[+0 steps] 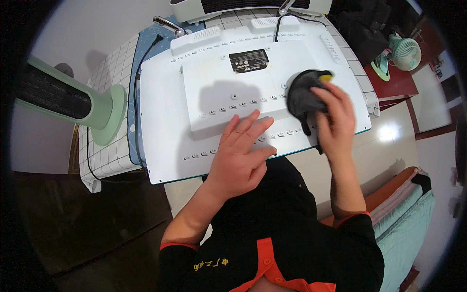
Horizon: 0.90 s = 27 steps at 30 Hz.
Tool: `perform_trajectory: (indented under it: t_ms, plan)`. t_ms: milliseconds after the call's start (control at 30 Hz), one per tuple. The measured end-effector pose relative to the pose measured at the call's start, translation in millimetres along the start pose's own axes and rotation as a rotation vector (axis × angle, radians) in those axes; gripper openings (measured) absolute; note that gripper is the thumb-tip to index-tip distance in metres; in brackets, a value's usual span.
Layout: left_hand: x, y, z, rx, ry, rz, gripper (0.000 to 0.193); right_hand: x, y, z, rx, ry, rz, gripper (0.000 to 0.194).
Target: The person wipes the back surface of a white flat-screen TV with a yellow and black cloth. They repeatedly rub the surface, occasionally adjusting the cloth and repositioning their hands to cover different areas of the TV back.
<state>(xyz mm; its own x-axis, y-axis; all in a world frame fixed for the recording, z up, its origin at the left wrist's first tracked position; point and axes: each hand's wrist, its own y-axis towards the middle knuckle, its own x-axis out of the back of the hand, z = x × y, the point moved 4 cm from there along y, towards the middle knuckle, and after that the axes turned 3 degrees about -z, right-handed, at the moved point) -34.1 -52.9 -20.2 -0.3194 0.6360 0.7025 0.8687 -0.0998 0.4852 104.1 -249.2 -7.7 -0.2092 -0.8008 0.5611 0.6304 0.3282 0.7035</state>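
Observation:
A white flat-panel television (160,120) lies face down on a table, its vented back cover upward. A black label (240,67) bearing writing is stuck near the middle of that cover. My left hand (239,157) rests on the cover near the front edge, fingers spread and holding nothing. Bunched under the fingers of my right hand (335,120) is a dark grey cloth (306,93) with black edging and a yellow patch. The cloth lies against the right part of the cover. My right hand is slightly blurred and hides part of the cloth.
Two chrome stand legs (169,26) rise at the television's far edge, with a black power cable (135,98) along its left side. A green tower heater (105,106) stands left on the checked tablecloth (116,60). A white appliance (219,9) is behind; a small fan (405,54) stands right.

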Motion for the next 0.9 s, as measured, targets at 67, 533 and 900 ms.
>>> perform_trajectory:
  t_ms: [67, 533, 900]
  plan:
    - [-3, 0, -1, -0.009, 0.032, 0.024, 0.025, -16, -5, 6, 0.089, -0.140, 0.024, 0.047]
    - [-10, -2, 0, -0.014, 0.094, 0.033, 0.016, -18, -9, 5, 0.068, -0.110, -0.006, 0.047]
    - [-9, -1, 0, -0.012, 0.103, 0.075, 0.010, -18, -9, 5, 0.076, -0.096, -0.003, 0.046]
